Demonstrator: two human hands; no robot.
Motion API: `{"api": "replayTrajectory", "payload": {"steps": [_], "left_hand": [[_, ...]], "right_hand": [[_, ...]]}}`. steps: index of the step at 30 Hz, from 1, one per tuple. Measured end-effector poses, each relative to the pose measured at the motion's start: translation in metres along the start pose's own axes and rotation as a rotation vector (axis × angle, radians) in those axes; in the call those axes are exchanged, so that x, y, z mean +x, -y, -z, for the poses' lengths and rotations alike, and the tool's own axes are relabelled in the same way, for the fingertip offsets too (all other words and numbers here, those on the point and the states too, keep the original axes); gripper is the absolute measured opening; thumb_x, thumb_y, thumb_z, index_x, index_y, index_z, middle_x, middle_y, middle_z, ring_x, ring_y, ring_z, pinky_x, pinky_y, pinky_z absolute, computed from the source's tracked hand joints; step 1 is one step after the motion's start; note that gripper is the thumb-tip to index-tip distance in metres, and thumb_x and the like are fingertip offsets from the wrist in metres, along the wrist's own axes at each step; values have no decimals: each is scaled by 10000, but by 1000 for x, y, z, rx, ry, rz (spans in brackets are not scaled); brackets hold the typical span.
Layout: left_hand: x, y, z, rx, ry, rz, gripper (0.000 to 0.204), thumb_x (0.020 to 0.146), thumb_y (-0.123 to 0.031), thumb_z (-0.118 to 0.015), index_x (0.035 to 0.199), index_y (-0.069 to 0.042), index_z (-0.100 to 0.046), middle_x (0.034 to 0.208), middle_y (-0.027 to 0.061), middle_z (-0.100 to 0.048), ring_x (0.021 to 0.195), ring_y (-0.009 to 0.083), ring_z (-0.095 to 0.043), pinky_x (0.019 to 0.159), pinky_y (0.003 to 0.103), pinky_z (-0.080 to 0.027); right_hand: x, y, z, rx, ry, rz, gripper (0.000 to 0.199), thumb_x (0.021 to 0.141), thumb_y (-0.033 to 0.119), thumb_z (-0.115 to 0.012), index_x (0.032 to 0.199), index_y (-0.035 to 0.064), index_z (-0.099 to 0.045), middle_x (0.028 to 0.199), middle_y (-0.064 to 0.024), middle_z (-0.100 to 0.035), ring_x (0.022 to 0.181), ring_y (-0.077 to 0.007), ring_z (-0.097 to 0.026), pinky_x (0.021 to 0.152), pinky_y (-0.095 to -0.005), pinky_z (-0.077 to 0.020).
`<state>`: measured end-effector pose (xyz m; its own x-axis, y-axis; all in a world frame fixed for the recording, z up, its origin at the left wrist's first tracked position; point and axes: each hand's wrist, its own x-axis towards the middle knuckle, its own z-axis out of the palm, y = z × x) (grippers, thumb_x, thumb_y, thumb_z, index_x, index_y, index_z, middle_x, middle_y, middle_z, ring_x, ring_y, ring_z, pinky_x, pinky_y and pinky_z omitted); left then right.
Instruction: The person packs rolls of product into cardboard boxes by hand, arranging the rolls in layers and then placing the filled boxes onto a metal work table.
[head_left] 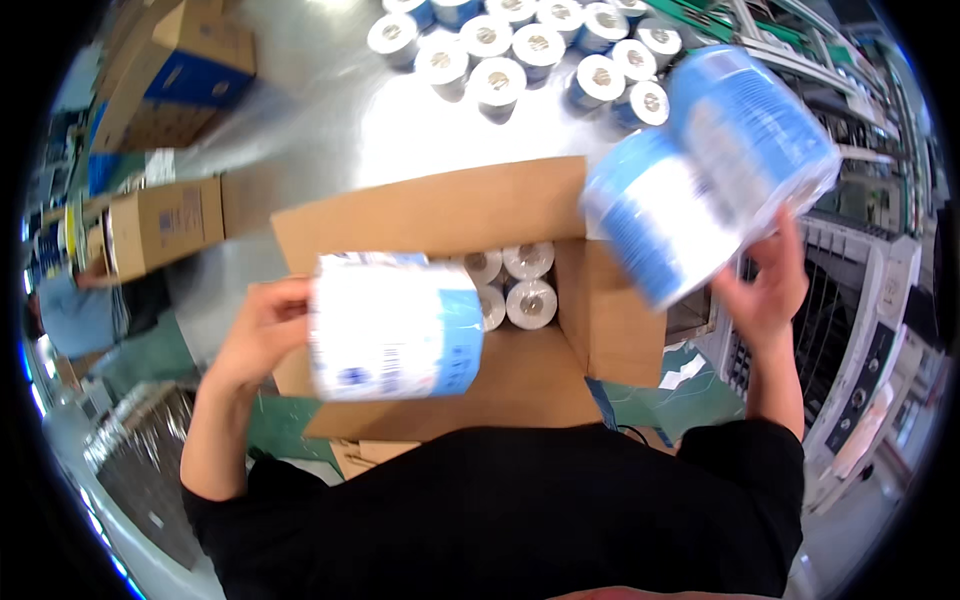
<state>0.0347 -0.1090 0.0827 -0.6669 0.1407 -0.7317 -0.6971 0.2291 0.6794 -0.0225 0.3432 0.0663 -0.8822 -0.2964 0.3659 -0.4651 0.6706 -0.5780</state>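
My left hand (262,332) is closed on the end of a white-and-blue wrapped paper roll (395,328), held sideways over the left part of an open cardboard box (430,215). On the right, my right hand (768,280) grips the lower ends of two blue-and-white wrapped rolls (665,215), raised beside the box's right flap (625,315). They lie against each other and look slightly blurred. Inside the box, several upright rolls (530,303) show their white ends; the held roll hides the box's left side.
Several more wrapped rolls (497,85) stand on the shiny metal table (310,130) at the far side. Cardboard boxes (165,228) are at the left, near another person in a blue top (80,310). Machine framing (860,330) stands at the right.
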Motion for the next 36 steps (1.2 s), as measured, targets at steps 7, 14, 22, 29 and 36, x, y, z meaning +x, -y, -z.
{"api": "replayTrajectory", "payload": {"steps": [7, 14, 22, 29, 36], "left_hand": [[12, 133, -21, 1512, 7, -537, 260, 640, -178, -669, 872, -64, -691, 951, 145, -512, 1004, 311, -466, 863, 377, -411], [70, 208, 7, 1493, 23, -598, 185, 711, -176, -612, 846, -93, -709, 1008, 151, -527, 1064, 337, -456, 881, 390, -434], [117, -17, -7, 305, 139, -95, 235, 826, -268, -636, 915, -52, -670, 714, 78, -631, 698, 161, -587, 684, 310, -472], [351, -18, -26, 1167, -347, -381, 634, 700, -454, -693, 1267, -225, -526, 1305, 219, -424, 1235, 370, -359, 1007, 403, -361], [435, -27, -92, 1274, -499, -100, 604, 709, -608, -597, 1177, -227, -602, 1259, 218, -409, 1202, 341, -333, 927, 418, -372]], "right_hand": [[-25, 114, -130, 262, 1309, -44, 657, 780, 153, -606, 1313, -37, -270, 693, -210, -587, 656, -364, -595, 574, -450, -475], [-85, 138, -323, 71, 1210, -40, 669, 746, 41, -524, 1293, -193, -217, 730, -251, -610, 671, -368, -616, 636, -440, -511], [35, 84, -205, 907, 865, -550, 189, 787, 131, -645, 952, 40, -658, 772, -70, -643, 683, -124, -617, 604, -264, -487], [100, -129, -210, 2, 428, -968, 659, 812, 325, -608, 1297, -37, -348, 785, -139, -655, 529, -187, -633, 451, -279, -519], [80, -208, -285, -221, 470, -946, 910, 784, 405, -620, 1356, -121, -147, 886, -253, -637, 735, -327, -652, 656, -364, -541]]}}
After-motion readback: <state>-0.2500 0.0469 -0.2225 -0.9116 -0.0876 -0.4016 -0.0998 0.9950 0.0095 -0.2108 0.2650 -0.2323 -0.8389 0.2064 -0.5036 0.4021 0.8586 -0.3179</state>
